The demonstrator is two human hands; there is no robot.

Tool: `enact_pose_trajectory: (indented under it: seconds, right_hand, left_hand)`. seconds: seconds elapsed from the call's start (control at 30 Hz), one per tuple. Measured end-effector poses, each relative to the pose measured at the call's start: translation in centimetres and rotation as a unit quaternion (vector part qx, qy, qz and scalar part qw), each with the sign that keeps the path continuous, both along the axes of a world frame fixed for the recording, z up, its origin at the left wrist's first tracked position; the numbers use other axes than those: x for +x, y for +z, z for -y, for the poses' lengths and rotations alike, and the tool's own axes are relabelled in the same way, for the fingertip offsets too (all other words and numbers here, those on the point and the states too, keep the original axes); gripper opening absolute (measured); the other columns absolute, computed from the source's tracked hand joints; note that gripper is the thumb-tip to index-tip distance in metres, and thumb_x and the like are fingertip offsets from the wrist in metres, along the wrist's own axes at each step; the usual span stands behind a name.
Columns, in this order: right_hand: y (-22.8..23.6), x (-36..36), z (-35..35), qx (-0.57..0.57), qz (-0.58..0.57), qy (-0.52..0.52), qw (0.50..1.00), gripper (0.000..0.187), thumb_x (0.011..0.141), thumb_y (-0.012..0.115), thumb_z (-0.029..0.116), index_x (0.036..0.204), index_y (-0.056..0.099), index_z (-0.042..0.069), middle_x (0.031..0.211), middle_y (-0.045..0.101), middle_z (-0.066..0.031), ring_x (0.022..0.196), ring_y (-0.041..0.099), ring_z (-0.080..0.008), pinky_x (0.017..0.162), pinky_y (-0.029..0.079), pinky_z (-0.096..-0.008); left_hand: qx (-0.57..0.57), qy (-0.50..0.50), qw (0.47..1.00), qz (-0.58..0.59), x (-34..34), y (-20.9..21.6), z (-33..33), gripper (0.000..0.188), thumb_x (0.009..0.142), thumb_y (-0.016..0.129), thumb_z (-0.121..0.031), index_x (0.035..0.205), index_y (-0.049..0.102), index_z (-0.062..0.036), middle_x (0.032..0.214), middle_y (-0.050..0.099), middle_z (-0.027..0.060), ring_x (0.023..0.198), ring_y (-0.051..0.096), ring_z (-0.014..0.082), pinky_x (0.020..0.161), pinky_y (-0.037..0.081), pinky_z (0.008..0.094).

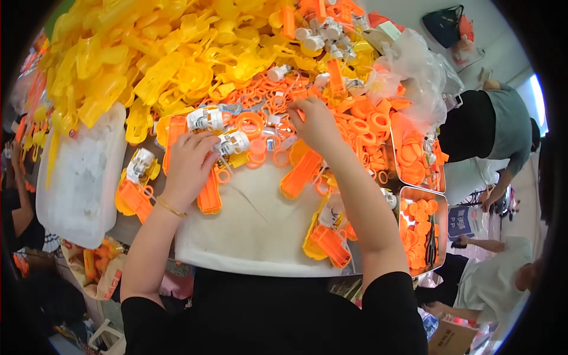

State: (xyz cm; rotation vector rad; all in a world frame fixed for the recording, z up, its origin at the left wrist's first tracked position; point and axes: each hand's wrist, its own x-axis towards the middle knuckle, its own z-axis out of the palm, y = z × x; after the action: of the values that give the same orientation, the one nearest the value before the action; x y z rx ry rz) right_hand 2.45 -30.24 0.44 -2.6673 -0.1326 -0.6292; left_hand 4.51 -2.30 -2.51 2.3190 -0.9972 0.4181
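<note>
My left hand (pixel 192 160) has its fingers and thumb closed on a white motor unit (pixel 234 142) with small printed markings. This unit sits against a half-built yellow and orange toy gun with an orange grip (pixel 209 194). Off to the right, my right hand (pixel 315 123) reaches into a heap of small orange plastic parts (pixel 273 90), fingers curled in a pinch; what they hold is hidden. Between the hands lie an orange ring (pixel 250 125) and a pinkish-orange disc piece (pixel 257 151). Another white motor unit (pixel 205 119) rests just beyond my left fingers.
Yellow plastic shells (pixel 177 53) are piled high at the back. Part-built toy guns lie at left (pixel 135 200) and right (pixel 330 244). Metal trays of orange caps (pixel 421 220) stand right, a white plastic tub (pixel 80 183) left. Other people are nearby on both sides.
</note>
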Motion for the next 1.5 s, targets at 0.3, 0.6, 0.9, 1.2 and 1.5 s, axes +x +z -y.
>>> enact_pose_trajectory:
  seconds: [0.3, 0.6, 0.9, 1.2, 1.5]
  right_hand:
    - [-0.7, 4.7, 1.7, -0.050, -0.021, -0.131, 0.990, 0.027, 0.084, 0.061, 0.029, 0.103, 0.055, 0.011, 0.094, 0.058, -0.0132, 0.084, 0.060, -0.0308, 0.070, 0.050, -0.0410]
    - [1.2, 4.4, 7.8, 0.067, -0.095, -0.085, 0.990, 0.018, 0.080, 0.063, 0.010, 0.098, 0.065, 0.007, 0.086, 0.064, -0.0067, 0.077, 0.061, -0.0176, 0.068, 0.050, -0.0312]
    - [1.3, 0.3, 9.8, 0.200, -0.314, -0.063, 0.926, 0.014, 0.079, 0.064, 0.012, 0.087, 0.061, 0.001, 0.082, 0.062, -0.0032, 0.073, 0.059, -0.0121, 0.065, 0.047, -0.0269]
    - [3.2, 2.3, 7.3, 0.143, -0.144, 0.036, 0.978, 0.016, 0.073, 0.065, 0.012, 0.084, 0.060, 0.002, 0.085, 0.056, -0.0121, 0.081, 0.058, -0.0259, 0.072, 0.048, -0.0351]
    - [1.1, 3.2, 6.1, 0.125, -0.166, 0.050, 0.977, 0.017, 0.074, 0.065, 0.011, 0.087, 0.059, 0.002, 0.086, 0.056, -0.0116, 0.081, 0.059, -0.0257, 0.071, 0.048, -0.0352]
  left_hand:
    - [0.005, 0.023, 0.999, 0.040, -1.2, 3.6, -0.1, 0.034, 0.075, 0.068, -0.013, 0.106, 0.057, -0.0057, 0.111, 0.053, 0.0096, 0.104, 0.048, 0.0300, 0.090, 0.039, 0.0396]
    - [-0.043, -0.038, 0.997, 0.047, 6.8, 7.4, 6.1, 0.024, 0.079, 0.064, -0.012, 0.101, 0.058, -0.0038, 0.107, 0.056, 0.0125, 0.106, 0.049, 0.0309, 0.091, 0.040, 0.0390]
    - [0.040, 0.032, 0.981, 0.188, 18.4, 5.3, 18.9, 0.034, 0.075, 0.067, -0.022, 0.104, 0.059, -0.0070, 0.115, 0.054, 0.0158, 0.110, 0.049, 0.0332, 0.091, 0.041, 0.0431]
    - [0.268, 0.031, 0.954, -0.128, 20.6, 8.1, 21.4, 0.039, 0.082, 0.059, -0.041, 0.100, 0.062, -0.0069, 0.106, 0.060, 0.0153, 0.102, 0.056, 0.0326, 0.086, 0.043, 0.0431]
    - [0.042, 0.146, 0.934, 0.324, 28.2, 9.8, 18.4, 0.024, 0.074, 0.070, -0.023, 0.090, 0.061, -0.0067, 0.102, 0.055, 0.0109, 0.103, 0.048, 0.0317, 0.085, 0.042, 0.0431]
